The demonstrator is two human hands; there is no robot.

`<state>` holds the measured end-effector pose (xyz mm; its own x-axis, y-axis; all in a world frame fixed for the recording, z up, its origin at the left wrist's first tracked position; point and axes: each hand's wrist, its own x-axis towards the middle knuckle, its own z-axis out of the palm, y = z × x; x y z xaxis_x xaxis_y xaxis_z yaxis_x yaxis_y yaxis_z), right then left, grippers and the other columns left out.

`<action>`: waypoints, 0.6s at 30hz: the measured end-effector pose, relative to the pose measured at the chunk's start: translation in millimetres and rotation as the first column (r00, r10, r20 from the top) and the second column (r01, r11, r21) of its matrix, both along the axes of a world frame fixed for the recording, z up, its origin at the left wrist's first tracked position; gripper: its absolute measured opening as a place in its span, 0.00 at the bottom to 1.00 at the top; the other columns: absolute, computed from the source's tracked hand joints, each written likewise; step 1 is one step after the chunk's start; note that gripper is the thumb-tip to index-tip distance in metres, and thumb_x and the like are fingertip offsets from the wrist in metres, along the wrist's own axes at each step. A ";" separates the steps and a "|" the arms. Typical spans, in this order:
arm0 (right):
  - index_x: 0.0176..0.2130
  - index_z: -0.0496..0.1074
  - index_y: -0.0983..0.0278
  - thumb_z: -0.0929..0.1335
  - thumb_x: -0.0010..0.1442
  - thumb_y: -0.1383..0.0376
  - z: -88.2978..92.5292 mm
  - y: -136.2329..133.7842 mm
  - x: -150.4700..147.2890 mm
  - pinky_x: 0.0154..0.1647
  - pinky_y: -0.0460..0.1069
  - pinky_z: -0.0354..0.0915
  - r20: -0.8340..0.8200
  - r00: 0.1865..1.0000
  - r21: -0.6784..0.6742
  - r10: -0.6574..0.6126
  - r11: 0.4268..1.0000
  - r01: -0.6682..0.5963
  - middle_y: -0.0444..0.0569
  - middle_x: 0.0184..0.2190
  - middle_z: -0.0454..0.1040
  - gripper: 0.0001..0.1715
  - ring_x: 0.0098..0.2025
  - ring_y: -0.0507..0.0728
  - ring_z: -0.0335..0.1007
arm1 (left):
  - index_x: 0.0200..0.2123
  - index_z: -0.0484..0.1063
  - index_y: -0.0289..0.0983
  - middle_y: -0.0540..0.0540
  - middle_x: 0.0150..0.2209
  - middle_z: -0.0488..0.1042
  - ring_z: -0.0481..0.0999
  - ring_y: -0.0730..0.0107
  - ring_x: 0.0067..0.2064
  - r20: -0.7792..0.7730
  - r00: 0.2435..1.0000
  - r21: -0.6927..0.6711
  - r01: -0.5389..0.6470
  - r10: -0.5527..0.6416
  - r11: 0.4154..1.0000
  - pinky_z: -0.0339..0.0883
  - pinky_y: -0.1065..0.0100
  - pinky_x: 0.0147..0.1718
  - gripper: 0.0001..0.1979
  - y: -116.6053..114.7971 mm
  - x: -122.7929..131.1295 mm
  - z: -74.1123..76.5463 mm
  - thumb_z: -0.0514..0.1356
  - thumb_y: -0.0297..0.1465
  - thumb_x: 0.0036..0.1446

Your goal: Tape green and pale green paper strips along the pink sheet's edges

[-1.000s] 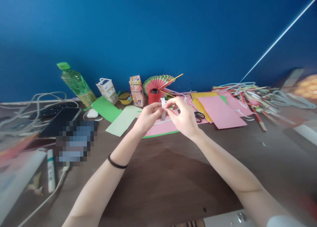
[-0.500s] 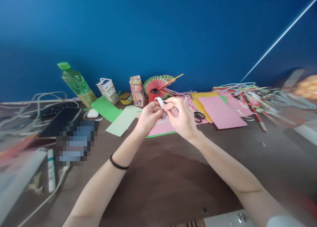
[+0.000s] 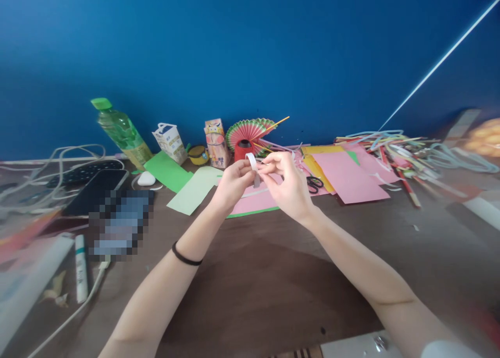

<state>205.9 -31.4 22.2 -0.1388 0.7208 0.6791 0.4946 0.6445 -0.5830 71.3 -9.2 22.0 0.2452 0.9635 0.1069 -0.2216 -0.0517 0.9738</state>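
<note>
White strip is curving above pink paper | left hand: fingers are pinching it | right hand: fingertips are resting beside it, grip unclear | seemingly shaping; next move is probably requiring steady holding

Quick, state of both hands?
Left hand: closed, holding a curled white strip, apparently paper.
Right hand: at the strip; whether closed on it cannot be told.

Moderate, diffuse light; soft shadow toward the near edge of the surface, side edges stretched, blurred; phone pixelated.
</note>
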 end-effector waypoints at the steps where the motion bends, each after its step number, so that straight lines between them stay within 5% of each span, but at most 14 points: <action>1: 0.41 0.59 0.59 0.63 0.57 0.70 0.4 0.1 0.3 0.40 0.50 0.68 -0.011 1.000 -0.007 0.001 1.000 -0.001 0.43 0.31 0.71 0.12 0.39 0.54 0.73 | 0.37 0.68 0.31 0.45 0.31 0.75 0.73 0.74 0.31 -0.001 1.000 0.007 0.016 -0.016 1.000 0.65 0.69 0.35 0.12 0.6 -0.5 -0.5 0.58 0.25 0.45; 18: 0.40 0.58 0.59 0.64 0.55 0.70 0.7 -0.2 -2.4 0.45 0.53 0.67 -0.144 0.986 -0.124 0.083 0.987 -0.101 0.41 0.28 0.69 0.13 0.43 0.54 0.72 | 0.38 0.67 0.31 0.44 0.34 0.75 0.71 0.75 0.30 -0.050 0.999 0.085 -0.007 0.011 0.996 0.63 0.71 0.31 0.13 -0.6 0.2 -1.2 0.57 0.24 0.46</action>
